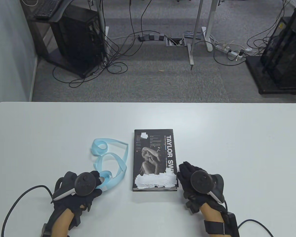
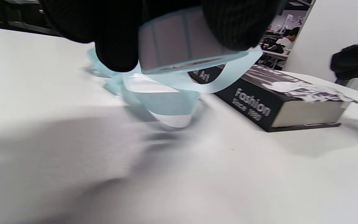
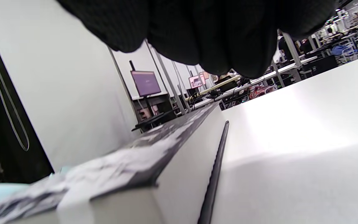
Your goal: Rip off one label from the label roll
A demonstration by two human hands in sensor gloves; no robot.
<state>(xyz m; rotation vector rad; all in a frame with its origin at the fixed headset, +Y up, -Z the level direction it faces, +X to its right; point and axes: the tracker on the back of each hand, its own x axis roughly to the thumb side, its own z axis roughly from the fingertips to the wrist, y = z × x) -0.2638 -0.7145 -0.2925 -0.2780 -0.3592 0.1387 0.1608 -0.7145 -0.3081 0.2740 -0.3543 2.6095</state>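
A light blue label roll (image 1: 106,179) with white labels is held in my left hand (image 1: 88,184) at the table's front left. In the left wrist view my gloved fingers (image 2: 231,28) pinch the roll (image 2: 179,40) just above the table. Its empty blue backing strip (image 1: 111,155) lies in loose loops beyond the hand. My right hand (image 1: 187,175) rests on the table beside the near right corner of a black book (image 1: 154,158). It holds nothing that I can see; its fingers (image 3: 197,31) hang over the book's edge (image 3: 166,174) in the right wrist view.
The black book lies in the middle of the white table (image 1: 236,138). Several white labels (image 1: 155,180) are stuck on its near end. Beyond the table's far edge are floor cables and equipment racks.
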